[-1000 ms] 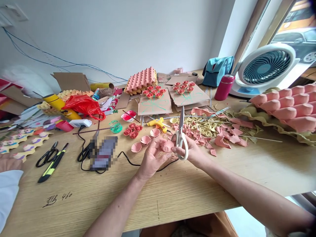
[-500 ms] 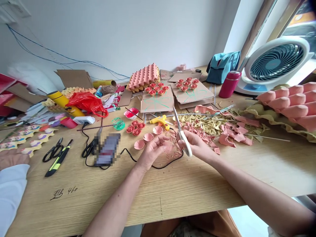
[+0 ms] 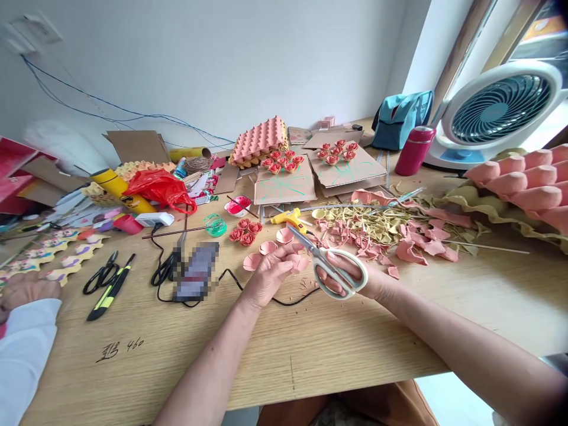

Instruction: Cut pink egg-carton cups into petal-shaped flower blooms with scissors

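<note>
While the small pink moulded-pulp piece (image 3: 300,264) sits raised above the pale wooden table (image 3: 199,367), I log, from my remote feed, the left hand (image 3: 267,278) nearly closed, pinching it. Right hand (image 3: 349,267) curled through white-handled metal scissors (image 3: 318,253), blades pointing upper left. Beyond: pink pulp cups (image 3: 251,262), yellow glue gun (image 3: 286,217).

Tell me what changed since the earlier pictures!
The white-handled metal scissors swung leftward: their blades pointed forward, now they slant left. The right hand kept hold. The left hand still holds a pink, curved piece. The four red, rose-shaped flowers stayed put.
</note>
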Demonstrator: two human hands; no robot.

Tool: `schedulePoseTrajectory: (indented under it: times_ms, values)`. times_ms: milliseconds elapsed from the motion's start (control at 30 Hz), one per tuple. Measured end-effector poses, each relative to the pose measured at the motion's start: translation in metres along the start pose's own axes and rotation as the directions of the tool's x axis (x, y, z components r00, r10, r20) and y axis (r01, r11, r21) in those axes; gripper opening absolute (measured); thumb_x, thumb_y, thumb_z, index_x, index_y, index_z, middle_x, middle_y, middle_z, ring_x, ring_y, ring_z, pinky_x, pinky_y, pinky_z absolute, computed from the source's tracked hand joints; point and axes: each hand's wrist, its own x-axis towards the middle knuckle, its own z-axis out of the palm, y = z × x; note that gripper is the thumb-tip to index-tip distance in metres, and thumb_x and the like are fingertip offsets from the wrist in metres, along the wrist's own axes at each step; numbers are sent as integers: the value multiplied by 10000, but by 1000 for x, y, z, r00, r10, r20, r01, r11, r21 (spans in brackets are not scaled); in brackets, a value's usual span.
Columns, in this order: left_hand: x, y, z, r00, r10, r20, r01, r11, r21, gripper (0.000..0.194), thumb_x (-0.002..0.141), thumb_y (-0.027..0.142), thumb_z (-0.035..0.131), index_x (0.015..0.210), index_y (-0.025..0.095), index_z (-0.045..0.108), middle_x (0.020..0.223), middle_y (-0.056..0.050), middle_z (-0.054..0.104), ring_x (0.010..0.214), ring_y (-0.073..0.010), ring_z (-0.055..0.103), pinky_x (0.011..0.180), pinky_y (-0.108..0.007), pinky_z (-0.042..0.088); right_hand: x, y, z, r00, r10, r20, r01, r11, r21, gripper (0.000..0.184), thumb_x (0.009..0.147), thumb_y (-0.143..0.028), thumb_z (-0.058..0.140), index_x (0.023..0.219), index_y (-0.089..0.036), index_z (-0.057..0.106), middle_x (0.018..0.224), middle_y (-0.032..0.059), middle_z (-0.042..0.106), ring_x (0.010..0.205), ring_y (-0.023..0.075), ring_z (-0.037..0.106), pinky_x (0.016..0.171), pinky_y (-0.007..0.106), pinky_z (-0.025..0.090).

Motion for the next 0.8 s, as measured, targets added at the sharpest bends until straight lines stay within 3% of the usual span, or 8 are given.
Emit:
schedulePoseTrajectory:
  times_ms: [133,300,367,467,633,800]
  values:
    - [0,-1,2,996,0,-87,8,996,91,292,739,325,804,1010,217,798,843,-37,679,797,-149,564,824,-321,464,0,-5,0,983,-50,-175,18,983,-182,547,862,-730,588,803,-187,551,545,-36,531,460,104,447,455,239,313]
    - [4,-5,0,969,108,-223,-83,989,120,273,727,337,824,948,189,763,827,-26,689,799,-153,614,787,-316,505,-3,-11,4,980,-75,-186,-15,896,-443,491,865,-653,611,716,-207,469,595,-43,474,511,99,390,480,243,305]
    - [6,-8,-2,957,145,-250,-117,986,122,274,733,331,823,943,175,742,778,-14,671,765,-152,617,743,-309,514,-3,-11,5,971,-156,-180,12,788,-616,401,916,-543,578,724,-206,476,635,-36,469,567,112,406,519,248,322]
    - [9,-10,-4,939,206,-275,-174,975,137,266,728,313,829,925,168,725,777,-9,676,741,-139,613,717,-292,513,-4,-8,2,957,-248,-151,9,544,-839,265,955,-384,513,761,-204,489,658,-26,489,588,122,421,556,260,313]
    - [10,-8,-4,903,253,-348,-218,966,136,249,725,288,823,904,176,691,794,9,672,754,-113,612,775,-262,491,-4,-2,-5,930,-368,-17,28,115,-993,189,936,-315,526,790,-208,473,715,4,544,624,147,454,652,292,332]
    - [8,-5,-2,888,230,-399,-203,973,107,287,714,249,804,954,188,658,888,5,677,832,-123,633,839,-275,489,-2,0,-4,920,-390,23,7,-41,-999,189,944,-350,526,836,-195,534,787,53,618,706,195,533,709,316,350]
